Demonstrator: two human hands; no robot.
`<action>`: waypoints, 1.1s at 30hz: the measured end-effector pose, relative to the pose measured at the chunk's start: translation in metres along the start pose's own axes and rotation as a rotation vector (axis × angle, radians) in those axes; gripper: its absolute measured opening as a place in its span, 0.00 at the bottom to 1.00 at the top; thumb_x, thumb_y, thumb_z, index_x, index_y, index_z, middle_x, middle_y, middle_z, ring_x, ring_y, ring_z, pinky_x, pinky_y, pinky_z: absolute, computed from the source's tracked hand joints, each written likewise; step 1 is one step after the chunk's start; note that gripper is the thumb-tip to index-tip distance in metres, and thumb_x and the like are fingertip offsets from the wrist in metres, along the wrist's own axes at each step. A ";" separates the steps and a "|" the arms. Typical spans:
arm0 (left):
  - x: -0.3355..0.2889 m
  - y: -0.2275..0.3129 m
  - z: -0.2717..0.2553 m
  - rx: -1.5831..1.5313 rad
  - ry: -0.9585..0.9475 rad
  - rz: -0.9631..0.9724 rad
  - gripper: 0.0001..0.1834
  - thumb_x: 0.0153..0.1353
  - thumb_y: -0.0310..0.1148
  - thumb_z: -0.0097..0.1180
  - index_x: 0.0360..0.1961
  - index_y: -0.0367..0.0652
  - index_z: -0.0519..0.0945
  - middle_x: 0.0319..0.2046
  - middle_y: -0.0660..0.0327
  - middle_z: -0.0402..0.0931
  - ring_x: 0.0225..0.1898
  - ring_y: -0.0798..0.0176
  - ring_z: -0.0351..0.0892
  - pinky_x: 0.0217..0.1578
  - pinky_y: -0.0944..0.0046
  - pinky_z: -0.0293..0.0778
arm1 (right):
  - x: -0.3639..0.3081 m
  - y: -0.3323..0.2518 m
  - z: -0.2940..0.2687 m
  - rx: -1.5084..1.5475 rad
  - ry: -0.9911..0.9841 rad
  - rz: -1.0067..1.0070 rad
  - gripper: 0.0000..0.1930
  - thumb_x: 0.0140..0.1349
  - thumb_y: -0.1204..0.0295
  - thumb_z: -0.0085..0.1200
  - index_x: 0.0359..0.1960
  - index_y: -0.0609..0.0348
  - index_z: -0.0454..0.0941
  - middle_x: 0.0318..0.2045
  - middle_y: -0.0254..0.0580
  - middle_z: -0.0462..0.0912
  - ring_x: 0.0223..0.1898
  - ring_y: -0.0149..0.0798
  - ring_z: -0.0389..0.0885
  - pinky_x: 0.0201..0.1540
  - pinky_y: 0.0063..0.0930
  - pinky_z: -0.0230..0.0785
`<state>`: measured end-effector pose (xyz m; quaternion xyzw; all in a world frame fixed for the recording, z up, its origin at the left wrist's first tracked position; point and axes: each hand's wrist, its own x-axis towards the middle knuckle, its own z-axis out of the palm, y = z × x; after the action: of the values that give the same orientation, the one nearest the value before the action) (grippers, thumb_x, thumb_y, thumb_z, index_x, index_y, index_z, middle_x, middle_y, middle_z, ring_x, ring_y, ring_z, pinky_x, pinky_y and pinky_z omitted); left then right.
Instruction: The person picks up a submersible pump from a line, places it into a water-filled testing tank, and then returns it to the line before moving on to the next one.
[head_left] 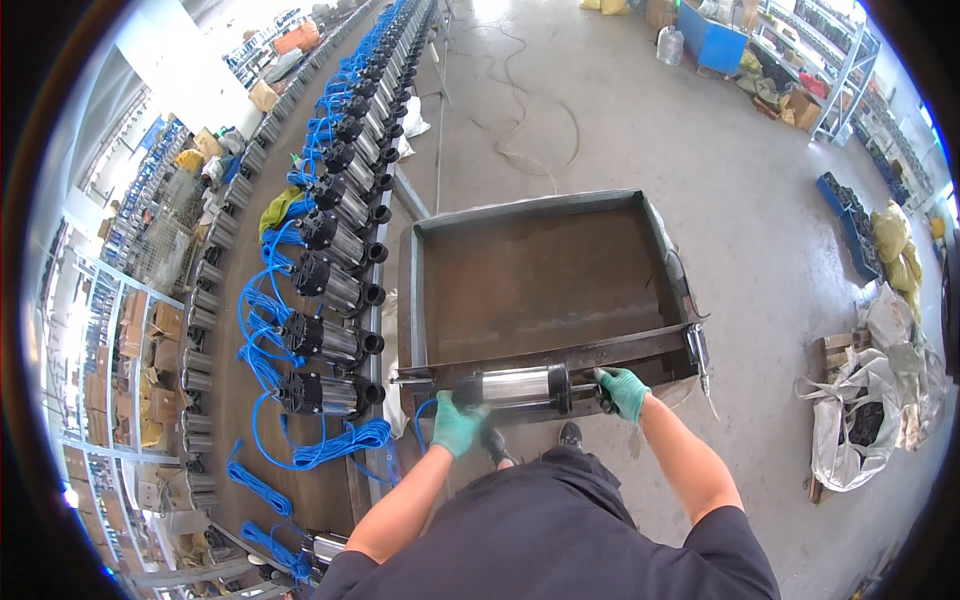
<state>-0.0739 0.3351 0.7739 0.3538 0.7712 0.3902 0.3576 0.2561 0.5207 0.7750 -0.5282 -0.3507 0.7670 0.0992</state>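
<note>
A submersible pump (522, 388) with a shiny steel body and black ends lies sideways along the near rim of a water-filled metal tank (530, 357). My left hand (458, 425), in a green glove, is closed round the pump's black left end, which is smeared by motion. Past the pump's right end, my right hand (625, 394), also gloved in green, is closed on a dark fitting. The glove hides much of that fitting, so its exact kind is unclear. A blue cable shows beside my left hand.
On my left, a long bench (225, 390) carries a row of similar pumps (325, 338) with coiled blue cables (345, 445). A metal fitting (703, 370) stands at the tank's right corner. White sacks (855, 420) lie on the floor at right; a hose (520, 95) crosses the floor beyond.
</note>
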 end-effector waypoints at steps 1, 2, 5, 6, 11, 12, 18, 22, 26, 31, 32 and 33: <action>-0.001 0.003 -0.001 0.007 -0.006 -0.007 0.35 0.57 0.34 0.75 0.58 0.37 0.64 0.50 0.53 0.79 0.50 0.58 0.79 0.54 0.59 0.75 | -0.004 0.003 0.001 -0.070 0.013 -0.100 0.19 0.77 0.58 0.53 0.59 0.57 0.79 0.24 0.33 0.80 0.20 0.30 0.76 0.20 0.27 0.69; -0.002 0.003 0.000 0.013 -0.013 -0.013 0.36 0.57 0.34 0.75 0.58 0.37 0.64 0.50 0.53 0.79 0.50 0.58 0.79 0.54 0.59 0.75 | -0.009 0.007 0.002 -0.140 0.028 -0.200 0.20 0.77 0.58 0.54 0.63 0.56 0.77 0.24 0.32 0.80 0.20 0.29 0.76 0.21 0.26 0.70; 0.001 -0.016 0.000 0.017 0.024 0.007 0.36 0.57 0.28 0.77 0.57 0.40 0.63 0.48 0.57 0.79 0.47 0.63 0.79 0.52 0.62 0.77 | -0.027 0.000 -0.012 -1.062 0.069 -0.800 0.26 0.69 0.61 0.61 0.68 0.47 0.74 0.49 0.43 0.84 0.41 0.45 0.84 0.45 0.39 0.79; 0.000 -0.016 0.001 0.020 0.025 -0.006 0.36 0.56 0.28 0.77 0.57 0.40 0.63 0.48 0.58 0.79 0.47 0.64 0.79 0.52 0.62 0.77 | -0.034 -0.004 -0.016 -1.409 0.091 -1.037 0.27 0.67 0.61 0.63 0.68 0.46 0.74 0.55 0.45 0.83 0.47 0.49 0.84 0.50 0.42 0.79; -0.001 -0.007 0.003 -0.046 -0.006 -0.009 0.35 0.57 0.34 0.76 0.56 0.38 0.64 0.49 0.55 0.79 0.48 0.62 0.79 0.53 0.60 0.76 | -0.007 0.009 -0.029 -1.132 0.047 -0.923 0.22 0.67 0.58 0.63 0.60 0.50 0.81 0.53 0.44 0.83 0.46 0.46 0.83 0.52 0.41 0.76; -0.002 -0.006 0.004 -0.041 -0.003 -0.001 0.35 0.57 0.33 0.76 0.56 0.38 0.64 0.48 0.55 0.79 0.48 0.62 0.79 0.53 0.61 0.76 | -0.006 0.014 -0.023 -0.918 0.049 -0.799 0.20 0.70 0.57 0.61 0.57 0.52 0.83 0.47 0.44 0.85 0.42 0.43 0.83 0.48 0.39 0.76; -0.002 -0.006 0.004 -0.017 -0.001 -0.007 0.37 0.57 0.34 0.76 0.58 0.37 0.62 0.48 0.54 0.78 0.47 0.60 0.79 0.52 0.60 0.76 | 0.010 0.002 0.002 -0.399 0.146 -0.053 0.23 0.76 0.51 0.53 0.42 0.62 0.87 0.23 0.38 0.83 0.22 0.32 0.78 0.29 0.33 0.71; 0.004 -0.032 0.007 0.025 0.016 -0.007 0.39 0.57 0.36 0.76 0.60 0.35 0.63 0.49 0.52 0.77 0.48 0.58 0.79 0.53 0.59 0.77 | -0.012 -0.009 0.016 -0.713 0.248 -0.279 0.23 0.70 0.52 0.60 0.51 0.61 0.82 0.33 0.45 0.86 0.29 0.41 0.84 0.34 0.39 0.76; 0.012 -0.059 0.009 0.113 0.018 -0.029 0.42 0.55 0.40 0.77 0.61 0.34 0.63 0.54 0.46 0.76 0.54 0.53 0.78 0.57 0.55 0.75 | -0.015 0.015 0.006 -1.444 0.428 -0.777 0.30 0.55 0.54 0.70 0.55 0.57 0.78 0.44 0.50 0.84 0.41 0.52 0.85 0.42 0.46 0.78; 0.012 -0.056 0.011 0.056 -0.012 -0.031 0.45 0.54 0.43 0.78 0.62 0.32 0.63 0.55 0.45 0.76 0.56 0.51 0.78 0.60 0.53 0.73 | -0.011 0.015 0.008 -1.706 0.393 -0.794 0.19 0.59 0.59 0.64 0.47 0.54 0.79 0.37 0.45 0.83 0.39 0.49 0.86 0.40 0.46 0.80; 0.012 -0.057 0.011 0.033 -0.008 -0.019 0.45 0.54 0.43 0.78 0.62 0.31 0.63 0.55 0.45 0.76 0.56 0.51 0.78 0.60 0.53 0.73 | -0.007 0.017 0.007 -1.750 0.377 -0.785 0.18 0.61 0.60 0.62 0.48 0.55 0.79 0.37 0.44 0.83 0.39 0.49 0.86 0.39 0.47 0.80; 0.010 -0.053 0.011 0.054 0.010 -0.009 0.42 0.54 0.42 0.78 0.58 0.32 0.64 0.54 0.46 0.76 0.55 0.51 0.78 0.59 0.54 0.74 | -0.008 0.013 0.009 -1.767 0.318 -0.746 0.16 0.62 0.62 0.61 0.48 0.55 0.79 0.37 0.46 0.84 0.40 0.49 0.87 0.39 0.47 0.80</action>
<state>-0.0838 0.3233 0.7215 0.3580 0.7848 0.3696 0.3456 0.2544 0.5031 0.7748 -0.3647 -0.9274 0.0659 -0.0502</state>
